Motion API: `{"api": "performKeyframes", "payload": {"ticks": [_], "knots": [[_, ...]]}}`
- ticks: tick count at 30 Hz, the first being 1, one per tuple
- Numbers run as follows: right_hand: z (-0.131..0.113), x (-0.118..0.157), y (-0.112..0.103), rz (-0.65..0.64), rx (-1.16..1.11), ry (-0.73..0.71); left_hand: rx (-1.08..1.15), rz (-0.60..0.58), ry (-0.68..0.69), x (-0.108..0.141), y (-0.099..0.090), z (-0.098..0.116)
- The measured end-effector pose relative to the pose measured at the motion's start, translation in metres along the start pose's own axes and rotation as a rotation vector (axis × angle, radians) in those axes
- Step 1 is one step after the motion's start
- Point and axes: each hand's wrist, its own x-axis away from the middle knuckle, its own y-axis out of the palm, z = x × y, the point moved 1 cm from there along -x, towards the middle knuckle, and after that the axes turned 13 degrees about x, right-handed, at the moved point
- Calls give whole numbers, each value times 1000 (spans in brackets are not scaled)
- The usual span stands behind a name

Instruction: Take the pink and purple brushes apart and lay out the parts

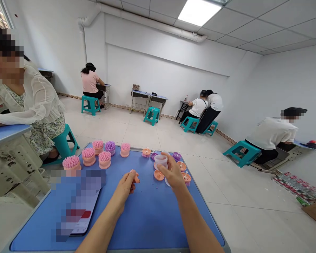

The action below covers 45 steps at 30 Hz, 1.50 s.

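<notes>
Near the middle of the blue table (pixel 152 218), my left hand (pixel 126 186) is closed round a small orange piece (pixel 136 176). To the right, my right hand (pixel 172 170) grips a translucent white cup-shaped part (pixel 161 161) between thumb and fingers. Beneath and around that hand lie orange round parts (pixel 159 175), some with bristles facing down, and a purple bristled part (pixel 177 156). Several round brushes with pink bristles (pixel 88 156) and one with purple bristles (pixel 110 147) stand at the table's back left.
A phone (pixel 85 207) lies on the table's left side. One person (pixel 37 95) sits close by at the left; others sit or stand farther back near teal stools (pixel 152 116). Packed bottles (pixel 298 186) lie on the floor at right.
</notes>
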Motion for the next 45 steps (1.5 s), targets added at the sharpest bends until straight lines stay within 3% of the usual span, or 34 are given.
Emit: {"api": "performKeyframes", "payload": {"ticks": [4, 8, 14, 22, 27, 31, 34, 39, 45], "knots": [[-7, -18, 4, 37, 266, -5, 19, 17, -12, -3, -2, -3], [-5, -30, 21, -78, 583, -73, 19, 22, 3, -5, -3, -6], [3, -43, 43, -89, 832, -103, 102, 73, 63, -8, -2, -14], [11, -45, 54, -29, 1062, -91, 232, 40, 105, -13, -3, -24], [12, -44, 53, -5, 1033, -93, 225, 44, 98, -14, -6, -26], [6, -36, 43, 23, 889, -167, 244, -33, 97, -19, -10, -29], [3, -20, 36, -39, 759, -220, 271, -75, 123, -18, -11, -27], [10, 11, 33, -130, 391, -326, 231, -49, 91, -12, -9, -21], [11, 26, 37, -193, 341, -409, 332, 15, 71, -13, -9, -23]]}}
